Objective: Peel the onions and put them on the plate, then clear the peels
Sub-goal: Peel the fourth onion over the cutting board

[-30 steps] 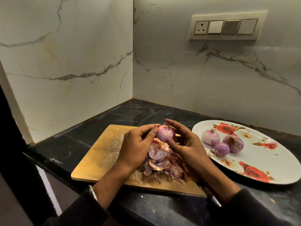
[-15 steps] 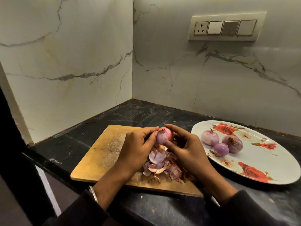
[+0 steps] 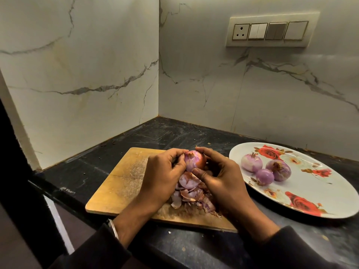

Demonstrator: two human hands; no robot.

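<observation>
1. The person holds an onion (image 3: 194,162) above the cutting board (image 3: 124,183), raised over the heap of peels (image 3: 191,195), presumably so any skin that comes off drops onto the same pile.
2. The left hand (image 3: 163,175) curls round the onion's left side, fingertips at its top, likely picking at the skin there.
3. The right hand (image 3: 219,177) cups the onion from the right, thumb pressed low on its front; it seems to steady and turn the bulb while the other hand strips it.
4. The onion shows pale purple on its left and a brown, shiny patch on its right, so the peeling looks unfinished.
5. The plate (image 3: 320,191) lies just to the right of the board, within easy reach for dropping off each finished bulb; three peeled onions (image 3: 265,170) already sit together on its left half.
6. The peels lie on the board's right part, beneath the hands, gathered in one place, which should make clearing them simple later.
</observation>
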